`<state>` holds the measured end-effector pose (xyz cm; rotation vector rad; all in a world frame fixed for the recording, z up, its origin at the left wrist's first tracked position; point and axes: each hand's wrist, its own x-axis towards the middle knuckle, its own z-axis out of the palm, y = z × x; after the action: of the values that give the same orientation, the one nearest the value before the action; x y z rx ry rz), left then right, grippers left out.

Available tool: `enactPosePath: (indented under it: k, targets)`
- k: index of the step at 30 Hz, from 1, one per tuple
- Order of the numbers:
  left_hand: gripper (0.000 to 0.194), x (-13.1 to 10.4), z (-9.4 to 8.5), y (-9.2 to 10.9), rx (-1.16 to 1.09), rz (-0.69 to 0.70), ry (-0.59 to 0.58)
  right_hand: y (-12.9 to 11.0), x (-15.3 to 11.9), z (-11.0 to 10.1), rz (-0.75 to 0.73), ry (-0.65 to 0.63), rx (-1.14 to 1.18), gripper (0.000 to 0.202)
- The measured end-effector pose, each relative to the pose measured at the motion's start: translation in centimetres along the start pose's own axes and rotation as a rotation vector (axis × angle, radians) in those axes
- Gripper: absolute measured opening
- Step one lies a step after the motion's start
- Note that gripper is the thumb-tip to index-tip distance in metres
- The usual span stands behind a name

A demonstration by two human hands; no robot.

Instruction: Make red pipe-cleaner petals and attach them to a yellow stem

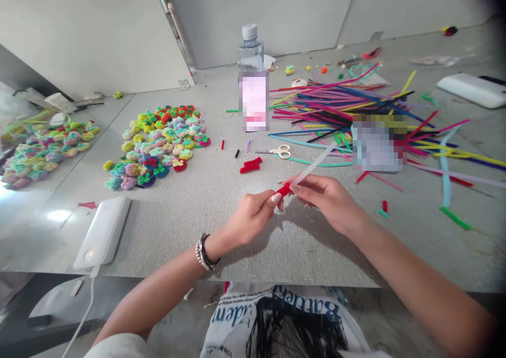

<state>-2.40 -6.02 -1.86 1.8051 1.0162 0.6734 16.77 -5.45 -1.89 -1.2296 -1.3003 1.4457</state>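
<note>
Between my two hands is a red pipe cleaner (283, 190) wound into a short coil. My left hand (253, 215) pinches its left end. At the other end, the fingers of my right hand (324, 197) close on the coil and on a pale translucent strip (315, 164) that sticks up to the right. How the strip meets the coil is hidden by my fingers. Just beyond my hands lie finished red coils (251, 165). Small scissors (279, 151) with white handles rest behind those, near short red, black and lilac offcuts.
Many coloured pipe cleaners (324, 105) spread over the right side, partly under a blurred packet (375, 147). Small fuzzy flowers (158, 147) cluster at left. A water bottle (250, 49) stands behind a blurred phone (253, 102). A white power bank (105, 231) lies near the front edge.
</note>
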Motion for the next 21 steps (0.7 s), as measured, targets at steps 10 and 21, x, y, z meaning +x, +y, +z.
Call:
enactPosePath:
  k: [10, 21]
  targets:
    - [0.044, 0.4, -0.4, -0.9, -0.696, -0.202, -0.322, 0.3, 0.1, -0.3, -0.053, -0.009, 0.018, 0.021]
    - [0.044, 0.2, 0.2, -0.5, -0.324, -0.101, -0.081, -0.3, -0.3, -0.2, -0.022, 0.000, -0.023, 0.029]
